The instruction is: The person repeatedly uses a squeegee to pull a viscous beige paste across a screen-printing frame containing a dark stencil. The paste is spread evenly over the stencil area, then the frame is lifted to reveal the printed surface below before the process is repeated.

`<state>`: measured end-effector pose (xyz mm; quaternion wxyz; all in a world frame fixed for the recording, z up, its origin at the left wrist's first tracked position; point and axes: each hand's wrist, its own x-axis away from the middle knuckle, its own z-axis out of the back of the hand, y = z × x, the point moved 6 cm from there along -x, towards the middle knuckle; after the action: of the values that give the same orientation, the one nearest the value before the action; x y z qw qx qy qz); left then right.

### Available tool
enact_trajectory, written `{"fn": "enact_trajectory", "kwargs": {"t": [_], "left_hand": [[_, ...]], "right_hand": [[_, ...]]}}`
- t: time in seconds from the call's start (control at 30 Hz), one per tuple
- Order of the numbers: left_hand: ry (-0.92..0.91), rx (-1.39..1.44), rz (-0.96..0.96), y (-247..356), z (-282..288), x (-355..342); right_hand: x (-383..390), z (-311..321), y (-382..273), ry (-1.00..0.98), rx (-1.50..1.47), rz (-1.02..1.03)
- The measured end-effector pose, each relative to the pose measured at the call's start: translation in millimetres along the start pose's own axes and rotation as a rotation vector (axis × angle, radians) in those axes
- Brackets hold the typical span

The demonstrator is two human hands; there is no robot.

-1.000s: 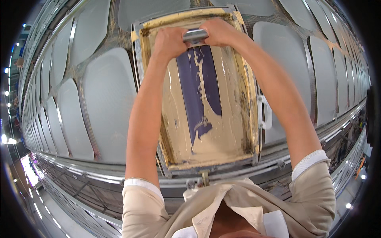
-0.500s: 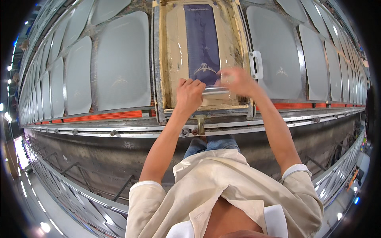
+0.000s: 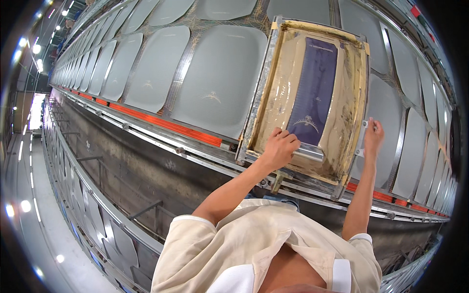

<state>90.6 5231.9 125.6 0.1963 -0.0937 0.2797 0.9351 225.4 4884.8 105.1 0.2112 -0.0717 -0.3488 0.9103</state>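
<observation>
A screen-printing frame point(image 3: 264, 78) lies across the long table, its inside smeared with tan ink around a purple mesh strip point(image 3: 316, 83) that bears a pale arched design. My left hand point(image 3: 281, 147) is closed on one end of a metal squeegee point(image 3: 309, 152), which rests across the near end of the mesh. At the frame's right side, my right hand point(image 3: 373, 136) has its fingers curled round a white handle point(image 3: 360, 152); part of the handle is hidden behind the hand.
Grey rounded panels point(image 3: 222, 73) line the table on both sides of the frame, several with small pale prints. A metal rail point(image 3: 146, 129) with bolts and an orange strip point(image 3: 166, 123) runs along the near edge. Beyond a trough stands another rack of panels point(image 3: 93, 205).
My right hand has left the squeegee area and taken hold of the frame's handle. My left hand stays on the squeegee. The view has turned, so the frame appears tilted and farther right.
</observation>
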Motion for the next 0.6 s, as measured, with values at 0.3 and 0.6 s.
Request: {"fn": "enact_trajectory", "kwargs": {"t": [0.3,0.6], "left_hand": [[-0.006,-0.167,0.032,-182.2,134.2,63.0],[-0.099,-0.135,-0.02,-244.3,197.9,152.0]], "right_hand": [[104.4,-201.9,-129.1,-0.03,-0.347,0.087],[156.7,-263.0,-197.7,-0.018,-0.392,0.013]]}}
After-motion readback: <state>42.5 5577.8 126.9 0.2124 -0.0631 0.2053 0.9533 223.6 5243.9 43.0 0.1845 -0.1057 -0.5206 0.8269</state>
